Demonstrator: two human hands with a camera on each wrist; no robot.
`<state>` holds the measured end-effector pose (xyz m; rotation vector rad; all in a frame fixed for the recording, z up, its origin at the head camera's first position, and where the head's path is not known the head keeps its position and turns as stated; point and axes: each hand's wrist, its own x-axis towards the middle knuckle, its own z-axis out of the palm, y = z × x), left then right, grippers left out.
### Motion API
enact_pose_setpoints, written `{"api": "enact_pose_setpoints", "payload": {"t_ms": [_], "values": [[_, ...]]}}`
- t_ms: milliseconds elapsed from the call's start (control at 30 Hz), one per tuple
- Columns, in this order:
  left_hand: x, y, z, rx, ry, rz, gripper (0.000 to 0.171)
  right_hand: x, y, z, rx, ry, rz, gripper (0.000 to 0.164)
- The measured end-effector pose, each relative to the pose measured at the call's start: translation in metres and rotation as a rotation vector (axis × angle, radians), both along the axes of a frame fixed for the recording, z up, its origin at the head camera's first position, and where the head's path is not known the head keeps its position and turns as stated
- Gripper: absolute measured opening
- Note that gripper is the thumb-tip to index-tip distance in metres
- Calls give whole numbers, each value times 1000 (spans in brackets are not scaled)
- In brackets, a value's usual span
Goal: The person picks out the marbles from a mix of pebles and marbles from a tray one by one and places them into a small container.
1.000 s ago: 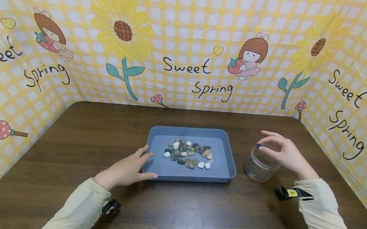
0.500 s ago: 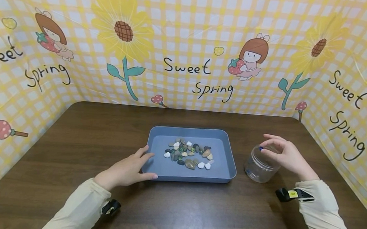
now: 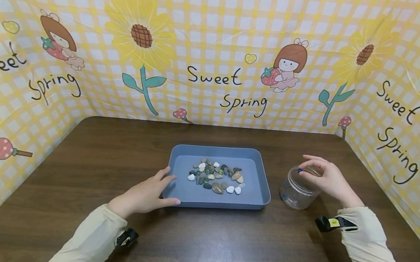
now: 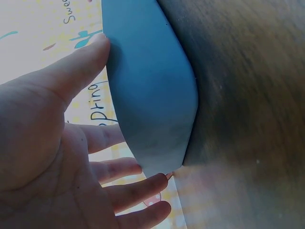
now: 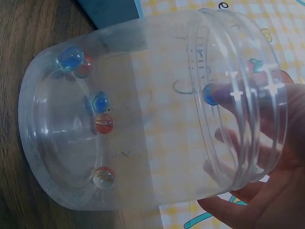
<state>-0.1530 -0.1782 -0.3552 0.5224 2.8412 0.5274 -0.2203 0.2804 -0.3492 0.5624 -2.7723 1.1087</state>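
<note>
At the mouth of a clear plastic jar [image 3: 294, 195], my right hand [image 3: 325, 179] pinches a small blue marble [image 5: 209, 94] between thumb and fingertips. Several blue and red-orange glass marbles [image 5: 104, 124] lie on the jar's bottom, best seen through its wall in the right wrist view. My left hand [image 3: 146, 193] rests at the left end of a blue tray [image 3: 189, 196], fingers extended. In the left wrist view, the thumb touches the tray's rim and the fingertips lie along its wall. Inside the tray, pebbles [image 3: 217, 188] are spread with green glass marbles [image 3: 207, 180] among them.
The jar stands upright on the brown wooden table [image 3: 215, 244], a short way right of the tray. A yellow checked cloth [image 3: 218, 36] with printed flowers and lettering rises behind the table and along both sides.
My right hand, holding the blue marble, has moved slightly right and down at the jar's mouth. The left hand and the tray have stayed in place.
</note>
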Motion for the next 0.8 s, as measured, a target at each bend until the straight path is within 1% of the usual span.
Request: {"api": "enact_pose_setpoints", "payload": {"t_ms": [367, 800], "values": [[0, -1, -1, 1, -3, 3, 75, 1, -2, -3, 5, 48, -27, 14], [0, -1, -1, -1, 0, -1, 75, 0, 0, -3, 1, 32, -39, 15]]}}
